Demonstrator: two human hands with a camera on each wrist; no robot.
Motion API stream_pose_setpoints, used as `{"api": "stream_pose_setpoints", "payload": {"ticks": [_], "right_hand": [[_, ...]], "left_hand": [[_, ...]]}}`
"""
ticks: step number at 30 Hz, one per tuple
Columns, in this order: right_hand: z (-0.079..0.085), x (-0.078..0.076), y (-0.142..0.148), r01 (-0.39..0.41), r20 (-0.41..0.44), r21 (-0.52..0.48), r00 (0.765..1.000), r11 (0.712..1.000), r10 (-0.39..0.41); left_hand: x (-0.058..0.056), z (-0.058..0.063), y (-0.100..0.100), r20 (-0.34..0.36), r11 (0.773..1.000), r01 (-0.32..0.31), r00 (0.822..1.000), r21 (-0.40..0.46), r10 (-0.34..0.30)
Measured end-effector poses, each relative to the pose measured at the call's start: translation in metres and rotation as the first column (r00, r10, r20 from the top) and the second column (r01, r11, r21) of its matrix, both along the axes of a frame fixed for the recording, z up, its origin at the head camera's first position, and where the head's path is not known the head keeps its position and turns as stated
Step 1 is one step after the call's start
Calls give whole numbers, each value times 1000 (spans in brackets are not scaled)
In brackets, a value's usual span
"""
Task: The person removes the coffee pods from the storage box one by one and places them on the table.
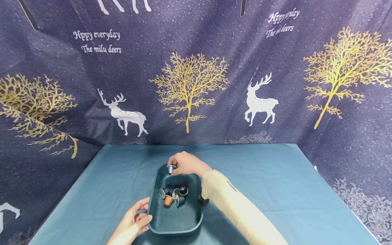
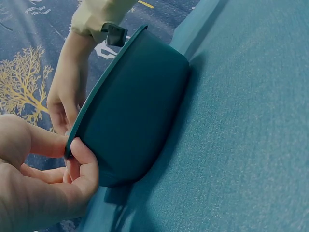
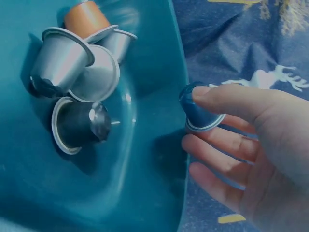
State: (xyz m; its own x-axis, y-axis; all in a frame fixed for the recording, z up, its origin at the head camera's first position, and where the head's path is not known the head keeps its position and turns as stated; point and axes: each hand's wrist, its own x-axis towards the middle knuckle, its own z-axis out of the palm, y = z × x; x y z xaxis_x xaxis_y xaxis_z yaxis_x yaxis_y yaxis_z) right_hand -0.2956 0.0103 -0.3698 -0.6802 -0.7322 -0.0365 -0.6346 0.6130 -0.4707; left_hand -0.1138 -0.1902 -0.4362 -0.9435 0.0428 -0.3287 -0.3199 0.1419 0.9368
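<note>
My right hand (image 1: 187, 163) pinches a blue coffee capsule (image 3: 199, 108) between thumb and fingers, right at the far rim of a dark teal tub (image 1: 176, 221). On the tub's near left side, my left hand (image 1: 133, 217) grips the rim with thumb and curled fingers, as the left wrist view also shows. Several used-looking coffee capsules lie in a cluster on the tub's floor: an orange capsule (image 3: 87, 20), a black capsule (image 3: 79, 124) and silver-grey ones such as the silver capsule (image 3: 60, 60). Some lie tipped on their sides, overlapping one another.
The tub stands on a blue-green cloth (image 1: 260, 177) covering the table. Behind and at both sides hangs a dark blue curtain (image 1: 208, 132) printed with deer and yellow trees. A small black device (image 1: 203, 200) sits at the right wrist, beside the tub's right rim.
</note>
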Motion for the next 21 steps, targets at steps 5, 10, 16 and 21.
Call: {"api": "stream_pose_setpoints", "payload": {"ticks": [5,10,16,21], "right_hand": [[0,-4,16,-34,39,-102,999,994,38],[1,-2,34,-35,41,-165,998,986,43],[4,3,54,-17,90,-228,995,974,38],[3,5,65,7,139,-281,990,960,33]], "left_hand": [[-1,0,0,-10,1000,13,1000,-5,-13],[-1,0,-1,-8,1000,24,1000,-1,-24],[-1,0,-1,-7,1000,20,1000,-10,-20],[-1,0,-2,-10,999,32,999,2,-32]]}}
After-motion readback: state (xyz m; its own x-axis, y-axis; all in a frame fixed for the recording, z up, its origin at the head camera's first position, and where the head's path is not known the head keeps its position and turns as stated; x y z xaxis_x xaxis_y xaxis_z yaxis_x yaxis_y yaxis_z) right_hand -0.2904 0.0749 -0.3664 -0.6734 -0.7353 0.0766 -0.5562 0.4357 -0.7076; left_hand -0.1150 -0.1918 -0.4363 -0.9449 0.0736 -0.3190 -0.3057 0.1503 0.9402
